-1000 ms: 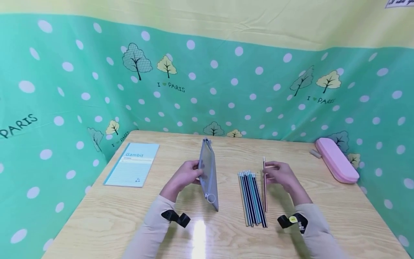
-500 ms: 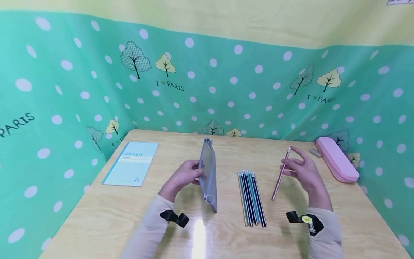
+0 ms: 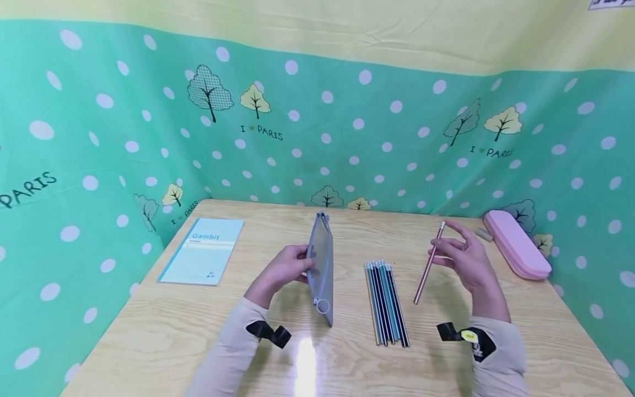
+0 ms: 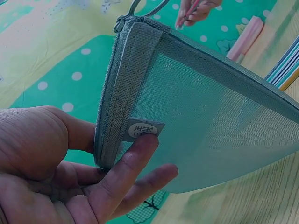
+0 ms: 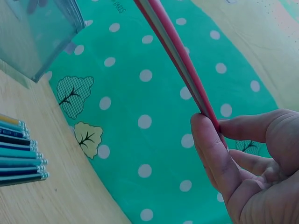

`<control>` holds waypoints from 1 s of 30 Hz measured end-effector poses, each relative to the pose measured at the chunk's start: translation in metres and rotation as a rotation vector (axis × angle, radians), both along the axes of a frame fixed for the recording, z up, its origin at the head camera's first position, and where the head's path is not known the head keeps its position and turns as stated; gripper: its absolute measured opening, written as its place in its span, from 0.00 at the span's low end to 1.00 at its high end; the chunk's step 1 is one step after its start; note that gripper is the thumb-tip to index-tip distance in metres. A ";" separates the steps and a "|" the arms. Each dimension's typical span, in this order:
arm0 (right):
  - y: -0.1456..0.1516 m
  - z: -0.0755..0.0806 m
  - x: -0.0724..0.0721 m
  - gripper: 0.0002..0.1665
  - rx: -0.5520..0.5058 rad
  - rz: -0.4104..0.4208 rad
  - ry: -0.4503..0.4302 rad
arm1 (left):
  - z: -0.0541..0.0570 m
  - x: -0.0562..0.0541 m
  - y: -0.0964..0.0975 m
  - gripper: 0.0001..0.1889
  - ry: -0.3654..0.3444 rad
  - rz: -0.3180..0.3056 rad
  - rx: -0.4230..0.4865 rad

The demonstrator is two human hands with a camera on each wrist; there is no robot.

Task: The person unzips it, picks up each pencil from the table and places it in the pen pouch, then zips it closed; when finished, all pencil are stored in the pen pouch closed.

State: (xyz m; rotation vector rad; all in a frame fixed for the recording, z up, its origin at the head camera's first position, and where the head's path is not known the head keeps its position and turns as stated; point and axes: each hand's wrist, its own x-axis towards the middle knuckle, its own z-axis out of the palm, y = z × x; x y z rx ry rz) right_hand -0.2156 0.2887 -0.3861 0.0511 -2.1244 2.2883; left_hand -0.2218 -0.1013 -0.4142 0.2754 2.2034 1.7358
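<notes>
On my remote feed, a person's left hand (image 3: 286, 267) grips a gray mesh zip pouch (image 3: 323, 270) upright on edge, while the right hand (image 3: 468, 260) pinches a pink pencil (image 3: 426, 271) tilted over the wood-grain tabletop (image 3: 364, 234), eraser end up. Between the two I see dark, teal and gold pencils (image 3: 387, 303) lying side by side; a pale-blue Gambit notebook (image 3: 201, 252) sits at far left, a pink pencil case (image 3: 517, 245) and small gray block (image 3: 483, 235) at far right.

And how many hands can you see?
2: the left hand gripping the mesh zipper pouch, and the right hand holding up the pink pencil. No others show.
</notes>
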 end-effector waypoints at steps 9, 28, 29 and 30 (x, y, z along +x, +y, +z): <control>-0.009 0.006 0.004 0.32 0.023 -0.030 -0.007 | 0.001 0.001 0.000 0.26 -0.005 0.007 0.017; -0.011 0.009 0.004 0.31 0.079 -0.028 0.044 | 0.001 0.002 0.001 0.26 0.001 -0.010 0.003; -0.011 0.009 0.004 0.31 0.074 -0.031 0.044 | 0.001 0.002 0.001 0.26 0.004 -0.012 0.002; -0.011 0.009 0.005 0.32 0.074 -0.032 0.044 | 0.001 0.002 0.001 0.26 0.004 -0.012 0.002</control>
